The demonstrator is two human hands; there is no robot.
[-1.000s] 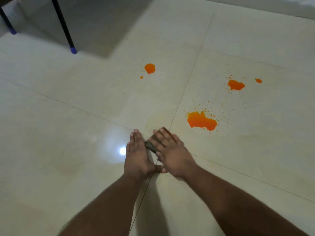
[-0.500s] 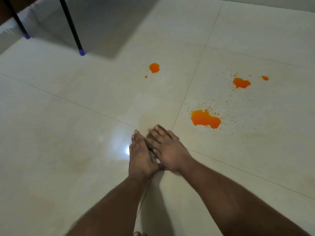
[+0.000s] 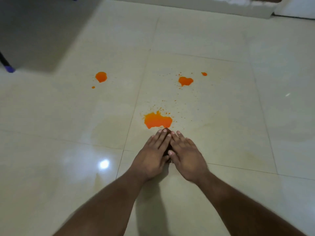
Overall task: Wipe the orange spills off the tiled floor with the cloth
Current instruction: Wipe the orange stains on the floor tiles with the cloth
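Head view. The tiled floor [image 3: 221, 48] is glossy cream, laid in large tiles with thin grout lines; a bright light reflection [image 3: 104, 164] shows on the near-left tile. A pale wall base [image 3: 187, 5] runs along the far edge. In the far-left corner a grey shadow covers the floor, and a dark furniture leg with a purple foot [image 3: 9, 68] stands at the left edge.

Four orange spills are present. The largest spill [image 3: 157, 120] lies mid-floor, just right of a lengthwise grout line, with fine spatter around it. A heart-shaped spill [image 3: 185, 80] lies beyond it, with a small drop [image 3: 204, 74] to its right. A round spill [image 3: 101, 76] sits well apart on the left tile, one speck beside it.

Both forearms reach forward from the near edge. The left hand [image 3: 151, 157] and right hand [image 3: 185, 155] lie palm-down side by side, fingers straight and angled together, pressing on the cloth [image 3: 167, 147]. The cloth is dark and almost wholly hidden; only slivers show between the hands and at the fingertips [image 3: 164, 131]. The fingertips sit just beside the near edge of the largest spill; contact with it cannot be confirmed.
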